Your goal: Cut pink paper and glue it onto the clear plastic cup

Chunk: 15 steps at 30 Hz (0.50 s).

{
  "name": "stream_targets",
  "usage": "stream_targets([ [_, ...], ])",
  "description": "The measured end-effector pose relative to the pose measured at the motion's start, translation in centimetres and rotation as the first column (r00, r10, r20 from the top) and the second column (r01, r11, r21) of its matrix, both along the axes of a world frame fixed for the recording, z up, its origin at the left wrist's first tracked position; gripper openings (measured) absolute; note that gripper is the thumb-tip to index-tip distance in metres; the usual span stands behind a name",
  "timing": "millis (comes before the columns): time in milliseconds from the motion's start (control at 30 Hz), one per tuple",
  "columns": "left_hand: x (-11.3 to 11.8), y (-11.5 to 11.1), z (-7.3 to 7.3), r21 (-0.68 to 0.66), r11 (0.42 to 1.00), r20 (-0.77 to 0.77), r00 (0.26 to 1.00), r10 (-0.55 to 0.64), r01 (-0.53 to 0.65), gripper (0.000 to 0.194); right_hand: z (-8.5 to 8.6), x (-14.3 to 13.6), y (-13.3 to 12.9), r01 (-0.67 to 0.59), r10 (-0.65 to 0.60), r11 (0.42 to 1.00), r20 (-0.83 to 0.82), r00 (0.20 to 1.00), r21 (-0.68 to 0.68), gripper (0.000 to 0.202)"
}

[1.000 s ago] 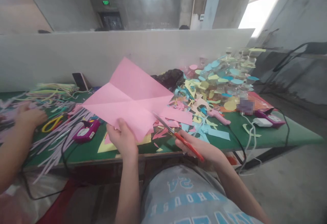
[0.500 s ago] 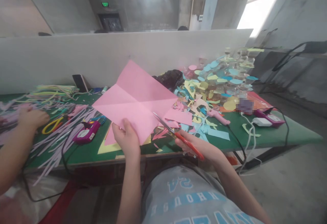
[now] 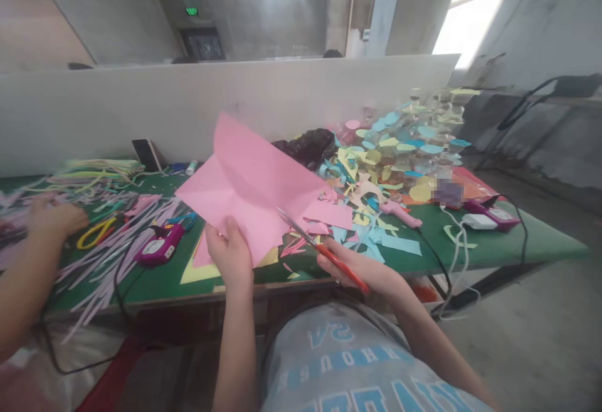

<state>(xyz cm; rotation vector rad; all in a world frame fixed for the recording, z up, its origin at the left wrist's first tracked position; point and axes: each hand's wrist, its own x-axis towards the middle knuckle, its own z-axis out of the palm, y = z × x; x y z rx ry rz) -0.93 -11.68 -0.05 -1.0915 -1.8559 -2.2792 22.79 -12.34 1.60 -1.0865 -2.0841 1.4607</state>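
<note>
A large sheet of pink paper [image 3: 249, 180] with crossing fold creases is held up over the table's front edge. My left hand [image 3: 230, 250] pinches its lower edge, thumb on the near face. My right hand [image 3: 350, 268] is closed round the handles of red-handled scissors [image 3: 338, 261]. The blades point up and left and reach the right part of the pink paper's lower edge. How far apart the blades are is hard to make out. Beneath, yellow paper [image 3: 197, 272] and more pink paper lie on the green table.
Paper scraps [image 3: 362, 211] and a pink glue gun [image 3: 399, 213] lie to the right, before clear cups topped with coloured discs [image 3: 427, 148]. At left, a co-worker's hand [image 3: 54, 217] is among lilac strips [image 3: 101, 268], near a purple box [image 3: 160, 246] with a cord.
The pink paper's upper corner has shifted left and the sheet now bends more. My right hand and the scissors have moved slightly left along with the view.
</note>
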Motion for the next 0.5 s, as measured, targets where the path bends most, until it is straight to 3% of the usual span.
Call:
stream_targets([
  [200,0.2,-0.1,0.3,0.006,0.998,-0.019,0.998,-0.063,0.063,0.030,1.1,-0.7,-0.9,0.074,-0.074,0.997,-0.039,0.996,-0.005,0.043],
  [500,-0.2,-0.3,0.3,-0.077,0.997,-0.110,0.994,0.020,-0.028,0.033,0.4,-1.3,-0.3,0.098,-0.100,0.994,-0.064,0.993,-0.042,0.042],
])
